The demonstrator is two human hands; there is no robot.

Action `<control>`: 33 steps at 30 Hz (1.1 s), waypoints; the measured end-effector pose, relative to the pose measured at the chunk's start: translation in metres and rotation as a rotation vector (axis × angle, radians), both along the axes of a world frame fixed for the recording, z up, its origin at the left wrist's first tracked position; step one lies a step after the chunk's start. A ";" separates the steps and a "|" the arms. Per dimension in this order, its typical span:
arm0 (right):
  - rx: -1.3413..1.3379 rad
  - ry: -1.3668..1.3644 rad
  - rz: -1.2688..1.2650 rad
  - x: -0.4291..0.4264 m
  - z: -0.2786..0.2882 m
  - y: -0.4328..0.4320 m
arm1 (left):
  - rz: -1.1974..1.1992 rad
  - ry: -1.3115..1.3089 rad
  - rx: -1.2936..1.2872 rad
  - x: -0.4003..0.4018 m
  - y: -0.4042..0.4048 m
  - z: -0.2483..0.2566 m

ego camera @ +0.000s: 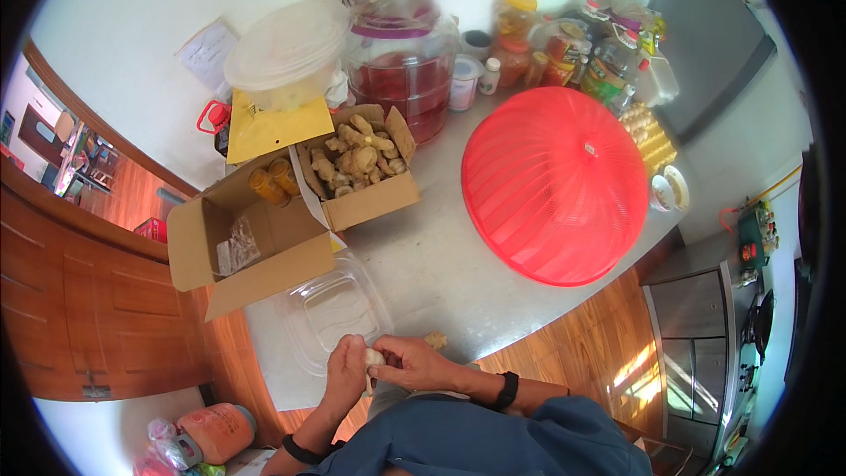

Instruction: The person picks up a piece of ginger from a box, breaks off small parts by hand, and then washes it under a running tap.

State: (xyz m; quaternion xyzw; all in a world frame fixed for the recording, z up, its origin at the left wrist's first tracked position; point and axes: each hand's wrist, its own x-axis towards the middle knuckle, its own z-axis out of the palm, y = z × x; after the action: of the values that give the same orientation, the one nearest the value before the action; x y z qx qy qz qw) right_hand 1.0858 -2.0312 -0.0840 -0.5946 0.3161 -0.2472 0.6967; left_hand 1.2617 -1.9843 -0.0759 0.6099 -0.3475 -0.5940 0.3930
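Observation:
Close to my body at the table's near edge, my left hand [345, 363] and my right hand [413, 362] meet around a whitish bulb that looks like garlic [374, 357]. A pale stalk hangs below it, and fingers cover much of the bulb. Just beyond my hands, a clear plastic container [344, 307] sits on the metal tabletop [423, 264]. Beside my right hand lies a small tan piece [435, 340], probably ginger. Farther off, a cardboard box [373, 203] holds ginger roots [360, 160].
An open carton [271, 248] with two jars [274, 182] overhangs the left edge. A red mesh food cover [555, 192] takes up the right side. Behind stand a large jar of red liquid [400, 86], several bottles [608, 66] and an egg tray [654, 149].

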 end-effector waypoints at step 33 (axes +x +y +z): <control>-0.299 0.153 -0.146 0.050 -0.040 -0.005 | 0.213 -0.521 -0.248 0.004 -0.011 -0.026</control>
State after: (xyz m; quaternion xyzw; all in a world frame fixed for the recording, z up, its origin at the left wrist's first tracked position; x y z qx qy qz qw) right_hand 1.1353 -2.0360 -0.1242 -0.6841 0.3700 -0.2953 0.5548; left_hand 1.2661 -1.9952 -0.1019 0.7221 -0.4406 -0.3263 0.4220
